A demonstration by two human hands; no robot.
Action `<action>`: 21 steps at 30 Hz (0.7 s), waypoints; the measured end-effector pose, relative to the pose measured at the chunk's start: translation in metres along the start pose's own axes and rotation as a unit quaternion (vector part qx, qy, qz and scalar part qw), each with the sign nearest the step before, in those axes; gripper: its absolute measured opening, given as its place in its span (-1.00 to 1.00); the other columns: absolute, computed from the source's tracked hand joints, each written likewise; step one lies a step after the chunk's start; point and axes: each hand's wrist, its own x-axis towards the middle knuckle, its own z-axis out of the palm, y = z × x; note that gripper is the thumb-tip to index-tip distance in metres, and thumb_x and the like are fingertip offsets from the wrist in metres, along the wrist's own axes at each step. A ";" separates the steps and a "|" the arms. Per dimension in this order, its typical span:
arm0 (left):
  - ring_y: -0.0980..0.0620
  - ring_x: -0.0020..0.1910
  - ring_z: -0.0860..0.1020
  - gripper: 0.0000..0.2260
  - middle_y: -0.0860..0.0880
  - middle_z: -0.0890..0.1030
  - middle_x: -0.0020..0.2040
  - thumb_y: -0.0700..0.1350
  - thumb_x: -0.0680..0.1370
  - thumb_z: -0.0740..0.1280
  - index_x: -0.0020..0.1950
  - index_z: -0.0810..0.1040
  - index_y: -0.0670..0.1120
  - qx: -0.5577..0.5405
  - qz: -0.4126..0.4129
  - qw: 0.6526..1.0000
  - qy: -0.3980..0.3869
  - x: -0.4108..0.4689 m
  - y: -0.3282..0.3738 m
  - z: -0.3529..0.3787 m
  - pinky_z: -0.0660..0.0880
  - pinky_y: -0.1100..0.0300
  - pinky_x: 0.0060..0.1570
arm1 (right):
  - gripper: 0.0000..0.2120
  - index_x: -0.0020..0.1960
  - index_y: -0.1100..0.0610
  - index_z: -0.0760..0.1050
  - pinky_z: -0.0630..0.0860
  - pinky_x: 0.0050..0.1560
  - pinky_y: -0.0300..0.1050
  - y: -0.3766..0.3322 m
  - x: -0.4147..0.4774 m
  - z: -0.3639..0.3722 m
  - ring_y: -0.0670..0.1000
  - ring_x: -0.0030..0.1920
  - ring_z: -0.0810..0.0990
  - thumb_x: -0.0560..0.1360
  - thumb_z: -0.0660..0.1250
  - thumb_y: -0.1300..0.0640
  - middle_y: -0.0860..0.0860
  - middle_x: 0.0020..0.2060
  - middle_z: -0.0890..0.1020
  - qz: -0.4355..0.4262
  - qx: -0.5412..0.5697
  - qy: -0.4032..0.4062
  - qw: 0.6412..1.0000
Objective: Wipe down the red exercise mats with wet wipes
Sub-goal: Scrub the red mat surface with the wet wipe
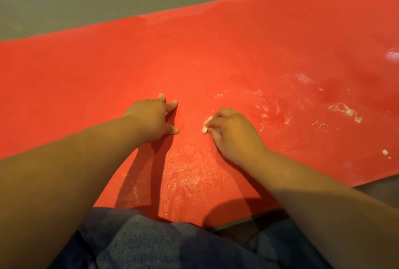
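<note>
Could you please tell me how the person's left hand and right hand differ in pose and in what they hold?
The left hand is empty, while the right hand grips a small, wadded white wipe. The left hand's fingers are spread, with their tips on the red mat, whereas the right hand's fingers are curled round the wipe. Both hands are down on the same red mat, side by side.

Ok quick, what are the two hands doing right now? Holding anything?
Left hand: open, fingertips resting on the red mat, holding nothing.
Right hand: closed round a scrunched white wipe, down against the mat.
</note>
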 end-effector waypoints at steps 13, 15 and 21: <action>-0.14 0.46 0.26 -0.26 -0.04 0.01 0.58 0.24 0.48 0.33 0.55 0.05 0.14 0.010 0.004 1.000 0.001 0.002 0.000 0.000 0.33 0.04 0.27 | -0.74 -0.02 0.11 0.67 0.44 0.06 -0.11 -0.002 0.002 0.000 0.07 0.04 0.50 0.45 0.27 0.34 0.01 -0.08 0.62 0.001 -0.029 -0.017 0.999; -0.13 0.46 0.26 -0.26 -0.03 0.00 0.58 0.24 0.49 0.33 0.55 0.04 0.14 0.005 0.000 1.000 0.001 0.001 0.000 0.000 0.34 0.04 0.27 | -0.76 -0.04 0.10 0.67 0.43 0.06 -0.11 0.005 0.033 -0.005 0.10 0.05 0.51 0.46 0.27 0.31 0.03 -0.06 0.62 0.028 -0.063 -0.013 0.998; -0.13 0.45 0.27 -0.26 -0.04 0.02 0.58 0.23 0.47 0.35 0.55 0.07 0.13 -0.002 0.004 1.000 0.004 0.001 0.001 -0.003 0.33 0.05 0.27 | -0.71 0.09 0.05 0.59 0.33 -0.07 -0.18 -0.022 0.037 0.012 0.07 0.05 0.49 0.50 0.24 0.33 0.02 0.00 0.56 0.067 -0.049 0.037 0.996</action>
